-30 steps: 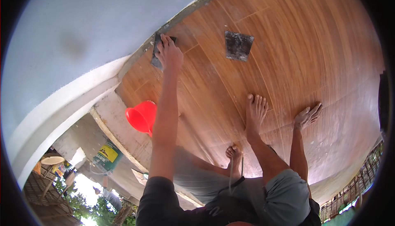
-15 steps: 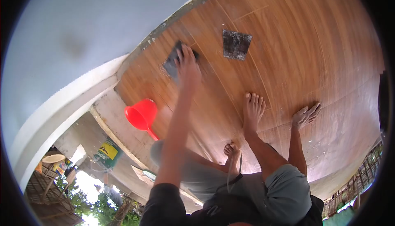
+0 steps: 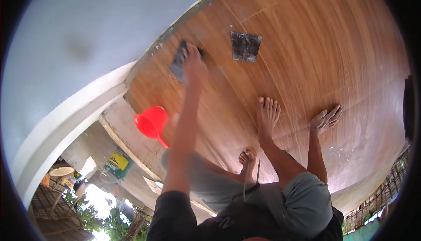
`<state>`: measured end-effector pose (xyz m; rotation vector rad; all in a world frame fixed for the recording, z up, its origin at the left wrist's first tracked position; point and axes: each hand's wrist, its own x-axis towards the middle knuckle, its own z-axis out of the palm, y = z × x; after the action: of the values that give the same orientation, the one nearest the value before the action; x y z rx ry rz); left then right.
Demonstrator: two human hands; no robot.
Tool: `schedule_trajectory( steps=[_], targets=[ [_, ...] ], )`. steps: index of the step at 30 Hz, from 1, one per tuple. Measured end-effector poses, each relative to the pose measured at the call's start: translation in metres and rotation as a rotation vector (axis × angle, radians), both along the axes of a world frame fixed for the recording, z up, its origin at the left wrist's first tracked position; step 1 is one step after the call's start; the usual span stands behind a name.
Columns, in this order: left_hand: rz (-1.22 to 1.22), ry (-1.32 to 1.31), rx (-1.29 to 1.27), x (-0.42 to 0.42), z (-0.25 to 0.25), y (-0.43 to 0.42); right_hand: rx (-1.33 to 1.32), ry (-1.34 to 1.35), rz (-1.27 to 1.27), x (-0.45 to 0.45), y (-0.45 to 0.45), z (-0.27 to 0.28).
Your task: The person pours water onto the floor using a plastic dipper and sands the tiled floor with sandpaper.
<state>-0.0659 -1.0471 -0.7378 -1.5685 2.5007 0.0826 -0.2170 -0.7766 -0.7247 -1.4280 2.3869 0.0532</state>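
My left hand presses on a dark grey flat pad, fingers over its upper part, against the wood-look tiled floor near the wall. The hand is slightly blurred. To the right of it lies a dark, four-sided flat piece with whitish smears, touched by neither hand. My right hand rests on the floor at the right, fingers stretched out and holding nothing. Pale residue shows on its skin.
A red plastic dipper lies left of my left arm. The pale blue wall borders the floor at upper left. My bare feet are on the tiles. Beyond the floor's edge stands a green bucket with a yellow label.
My left hand and the pad have shifted slightly left and up across the floor. The right hand stays planted. The whole view has moved a little.
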Motion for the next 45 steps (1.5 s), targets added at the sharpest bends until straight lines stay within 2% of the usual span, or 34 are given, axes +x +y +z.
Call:
schedule_trajectory(
  steps=[2,7,10,13,16,19,22,25,28,31,34,37,39,42,44,45],
  targets=[
    [-0.032,-0.014,0.012,0.001,0.007,0.014,-0.021,-0.01,-0.001,0.005,0.007,-0.001],
    [0.023,0.08,-0.005,-0.012,0.0,-0.059,-0.067,-0.019,0.015,0.003,0.015,-0.013],
    [-0.034,-0.15,0.123,-0.028,0.013,0.036,-0.063,-0.054,-0.02,0.002,0.007,-0.005],
    [-0.151,-0.103,-0.037,-0.016,0.006,-0.003,-0.016,-0.032,-0.011,-0.003,-0.003,0.002],
    [-0.048,0.021,0.013,-0.017,-0.001,-0.056,-0.024,-0.027,-0.009,-0.005,0.0,0.006],
    [-0.059,-0.079,0.083,-0.007,-0.006,0.037,-0.029,-0.042,-0.019,-0.007,0.003,0.007],
    [-0.146,-0.015,-0.002,-0.014,0.012,-0.04,-0.04,-0.051,-0.019,-0.009,0.003,0.007],
    [-0.112,0.04,-0.042,-0.012,-0.007,-0.048,-0.045,-0.059,-0.02,-0.01,0.003,0.008],
    [-0.082,-0.048,0.028,-0.002,-0.004,0.022,-0.042,-0.066,-0.028,-0.011,0.002,0.009],
    [-0.14,-0.15,-0.059,-0.004,0.008,-0.033,-0.046,-0.072,-0.026,-0.011,0.002,0.009],
    [-0.092,-0.058,-0.022,-0.007,-0.002,-0.038,-0.05,-0.083,-0.029,-0.011,0.002,0.01],
    [-0.104,0.061,0.026,-0.019,-0.001,0.022,-0.05,-0.097,-0.033,-0.012,0.001,0.011],
    [-0.155,0.0,-0.013,-0.037,0.013,-0.027,-0.054,-0.114,-0.037,-0.014,-0.002,0.014],
    [-0.15,0.034,-0.016,-0.042,0.004,-0.063,-0.126,-0.38,-0.223,-0.018,-0.007,0.027],
    [-0.138,0.044,0.003,-0.039,-0.003,-0.046,-0.081,-0.249,-0.125,-0.016,-0.011,0.026],
    [-0.146,0.014,0.027,-0.032,-0.002,-0.005,-0.021,-0.046,0.006,-0.011,-0.01,0.023]
  ],
)
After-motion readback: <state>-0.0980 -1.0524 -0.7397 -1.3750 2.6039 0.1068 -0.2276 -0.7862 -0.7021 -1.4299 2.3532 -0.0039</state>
